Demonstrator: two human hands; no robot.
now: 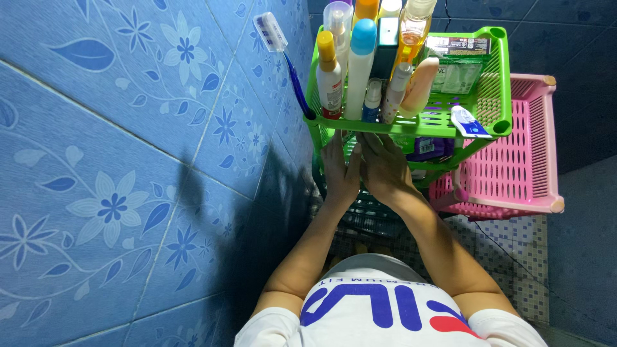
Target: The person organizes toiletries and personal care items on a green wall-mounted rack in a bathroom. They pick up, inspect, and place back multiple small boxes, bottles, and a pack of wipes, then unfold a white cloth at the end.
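Down below the top tier of a green plastic rack (495, 77), both hands reach in side by side, touching each other. The left hand (339, 168) is flat, fingers straight and together, pointing up under the tier's front edge; it grips nothing that shows. The right hand (384, 166) lies just beside it, fingers loosely bent toward the lower shelf; whether it holds anything I cannot tell, since the fingertips are hidden by the rack's edge. A dark purple packet (429, 149) lies on that lower shelf, just right of the right hand.

On the top tier stand several bottles: a white bottle with a yellow cap (329, 74), a tall white one with a blue cap (360, 64), and an orange-tinted pump bottle (411, 29). A blue toothbrush (283, 58) leans out at the rack's left corner against the blue flowered tile wall (128, 160). A pink rack (520, 154) stands against the green one's right side.
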